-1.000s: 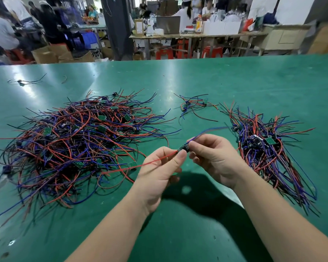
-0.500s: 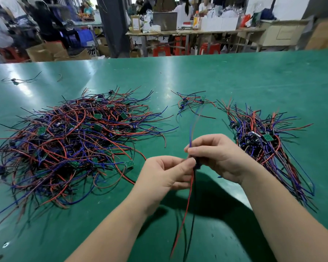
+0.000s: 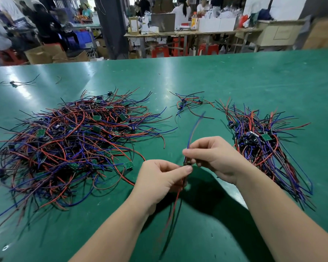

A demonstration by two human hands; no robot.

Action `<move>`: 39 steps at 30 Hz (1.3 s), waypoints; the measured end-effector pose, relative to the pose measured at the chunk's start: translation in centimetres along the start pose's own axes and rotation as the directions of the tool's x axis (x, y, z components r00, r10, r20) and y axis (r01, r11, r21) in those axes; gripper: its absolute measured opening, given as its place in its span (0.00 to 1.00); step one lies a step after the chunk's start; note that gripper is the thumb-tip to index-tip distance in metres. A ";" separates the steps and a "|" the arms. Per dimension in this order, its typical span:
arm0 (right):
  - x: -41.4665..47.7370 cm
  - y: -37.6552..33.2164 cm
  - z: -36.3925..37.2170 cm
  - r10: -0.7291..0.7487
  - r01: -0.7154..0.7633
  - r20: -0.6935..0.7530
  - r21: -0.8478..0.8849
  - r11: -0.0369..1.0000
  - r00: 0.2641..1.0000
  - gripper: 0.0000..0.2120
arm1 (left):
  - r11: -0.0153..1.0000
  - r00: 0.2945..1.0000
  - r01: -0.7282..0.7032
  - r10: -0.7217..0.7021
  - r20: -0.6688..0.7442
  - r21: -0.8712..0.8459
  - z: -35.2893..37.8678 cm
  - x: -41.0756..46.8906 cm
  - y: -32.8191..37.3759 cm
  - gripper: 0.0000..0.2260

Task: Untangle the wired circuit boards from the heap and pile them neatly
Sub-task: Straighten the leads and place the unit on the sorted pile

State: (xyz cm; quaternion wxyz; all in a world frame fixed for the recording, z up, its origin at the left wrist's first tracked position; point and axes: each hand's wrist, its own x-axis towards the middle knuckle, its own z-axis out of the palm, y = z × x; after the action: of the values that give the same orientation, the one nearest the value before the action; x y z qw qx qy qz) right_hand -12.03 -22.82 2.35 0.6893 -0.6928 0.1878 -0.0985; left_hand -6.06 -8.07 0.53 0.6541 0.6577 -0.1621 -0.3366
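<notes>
Nearest, the left hand [image 3: 159,178] and right hand [image 3: 214,157] both pinch one wired circuit board [image 3: 187,164] between thumb and fingertips above the table [image 3: 235,82], with its red and black leads hanging down. Beyond, the roughly aligned pile [image 3: 261,146] lies to the right and the much larger tangled heap [image 3: 74,140] to the left. A small cluster [image 3: 189,103] sits farther back, so most of the sorting looks left to do.

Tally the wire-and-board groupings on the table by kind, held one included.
Tangled heap: 1
Neat pile: 1
Small loose cluster: 1
Stray wired piece, far left: 1
Loose wire scrap: 1
Held wired board: 1
Total: 6
</notes>
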 end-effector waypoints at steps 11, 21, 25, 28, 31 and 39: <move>0.6 -0.7 -3.4 0.027 0.118 -0.464 0.280 0.953 0.886 0.07 | 0.959 0.952 0.069 -0.145 0.269 0.274 -0.3 -0.9 0.2 0.08; 1.1 -0.3 -2.5 0.014 0.036 -0.482 0.094 0.995 0.876 0.09 | 0.997 0.997 0.004 -0.010 0.071 0.081 -1.0 -0.3 0.6 0.10; 0.2 0.6 0.7 -0.172 0.162 -0.071 -0.123 0.979 0.983 0.11 | 0.991 0.975 -0.112 0.096 -0.198 -0.069 -1.5 1.0 0.6 0.10; -0.1 0.9 2.3 -0.296 0.296 0.056 -0.358 0.886 0.954 0.10 | 0.983 0.956 -0.180 0.180 -0.232 0.019 -1.9 1.3 0.2 0.12; -0.1 0.7 2.1 -0.338 0.305 -0.007 -0.412 0.859 0.941 0.08 | 0.970 0.959 -0.205 0.226 -0.171 0.130 -1.8 1.2 -0.2 0.16; -0.5 -1.4 -2.6 -0.626 0.146 -0.360 -0.778 0.610 0.692 0.08 | 0.404 0.807 -0.147 0.577 -0.127 0.903 -2.7 1.1 -0.8 0.15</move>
State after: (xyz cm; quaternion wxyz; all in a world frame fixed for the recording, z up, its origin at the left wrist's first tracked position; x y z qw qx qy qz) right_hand -13.38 -25.02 3.86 0.2350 -0.8528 0.2545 -0.3907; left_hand -3.70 -6.66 -0.75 0.3125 0.8945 -0.3048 0.0962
